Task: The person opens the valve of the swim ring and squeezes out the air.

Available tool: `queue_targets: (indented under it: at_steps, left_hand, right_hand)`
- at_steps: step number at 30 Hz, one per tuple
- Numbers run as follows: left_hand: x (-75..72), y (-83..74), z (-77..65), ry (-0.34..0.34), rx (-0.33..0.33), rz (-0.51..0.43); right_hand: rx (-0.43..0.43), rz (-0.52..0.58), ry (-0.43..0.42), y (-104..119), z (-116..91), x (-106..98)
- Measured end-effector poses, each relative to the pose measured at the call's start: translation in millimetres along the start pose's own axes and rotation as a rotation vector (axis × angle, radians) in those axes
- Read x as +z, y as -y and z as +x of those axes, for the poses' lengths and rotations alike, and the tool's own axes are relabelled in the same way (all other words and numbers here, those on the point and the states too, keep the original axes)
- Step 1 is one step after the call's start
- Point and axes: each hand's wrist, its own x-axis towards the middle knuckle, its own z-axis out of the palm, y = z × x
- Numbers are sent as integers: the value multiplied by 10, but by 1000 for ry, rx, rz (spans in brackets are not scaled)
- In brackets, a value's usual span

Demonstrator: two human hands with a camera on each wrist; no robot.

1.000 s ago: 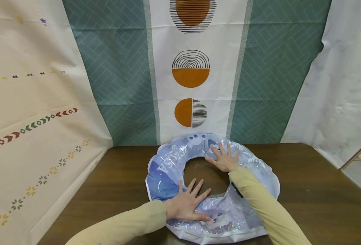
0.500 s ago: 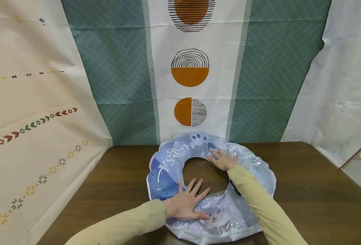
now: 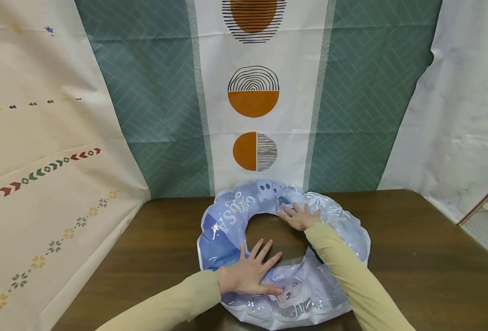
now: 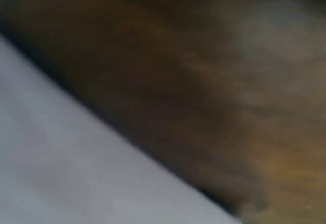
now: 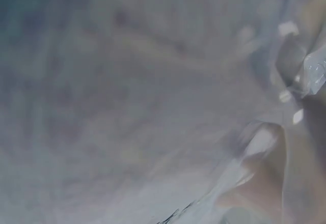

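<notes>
Blue ring lay on the bench; left hand and right hand rested on it, spread and unclenched.

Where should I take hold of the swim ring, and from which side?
Probably at the left outer edge of the swim ring, coming from the left, over the table. That thin, pale rim should be easy to pinch, and neither hand covers it: the left hand lies on the near part, the right hand on the far part. The near part looks creased, likely a poorer grip.
</notes>
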Motion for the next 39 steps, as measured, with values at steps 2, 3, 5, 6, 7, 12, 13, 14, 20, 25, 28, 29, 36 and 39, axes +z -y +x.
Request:
queue_targets:
  at_steps: [2,3,5,6,7,12,13,14,20,25,28,29,36,39]
  left_hand:
    - [-86,16,-1,19,-6,-54]
    - [-137,28,0,21,-6,-65]
    - [-249,65,10,4,-6,-71]
    - [-313,90,18,-12,-11,-68]
    - [-380,118,31,-35,-18,-63]
    - [-710,313,139,-195,-92,25]
    - [-767,361,166,-229,-109,50]
    - [-818,414,193,-259,-129,80]
    - [-976,725,335,-430,-315,90]
    - [-840,886,438,-543,-503,35]
    - [-706,953,483,-568,-575,23]
    - [-667,971,493,-576,-596,22]
    - [-519,1051,532,-654,-660,40]
    - [-438,1085,556,-620,-673,32]
  right_hand:
    - [0,-1,6,-7,8,3]
    - [0,0,10,-12,11,5]
    - [-7,12,7,-46,39,41]
    - [-8,13,9,-48,43,44]
    - [-10,12,10,-48,48,48]
    - [-5,2,29,-34,58,40]
    - [-6,2,32,-38,64,44]
    - [-2,3,35,-44,73,48]
    - [4,4,31,-33,62,19]
    - [1,7,18,-36,46,21]
    - [-3,10,11,-32,31,20]
    - [-4,14,11,-29,27,19]
    - [-19,36,5,-29,15,12]
    - [-18,45,7,-37,10,9]
